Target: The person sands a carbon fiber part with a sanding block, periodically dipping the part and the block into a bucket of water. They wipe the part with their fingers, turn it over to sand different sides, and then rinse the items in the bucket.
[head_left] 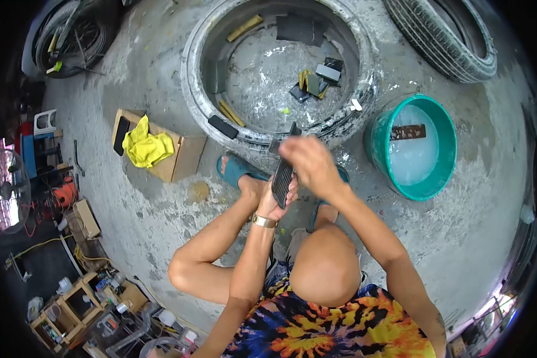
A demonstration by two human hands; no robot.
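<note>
My left hand (273, 207), with a gold-coloured watch at the wrist, is wrapped round a long, narrow black part (283, 186) with a woven, carbon-fibre look. The part is held upward over my lap, in front of the tyre's near rim. My right hand (309, 162) lies across its upper end, fingers curled and slightly blurred. A small dark grey edge shows by those fingertips; what they hold, if anything, I cannot make out.
A tyre (192, 77) lies flat ahead, with sanding blocks and dark sheets (301, 30) inside. At right stands a green bucket (380, 143) of cloudy water with a brown strip (408, 132). A yellow cloth (148, 143) drapes a wooden box (188, 160) at left. Another tyre (441, 53) is back right.
</note>
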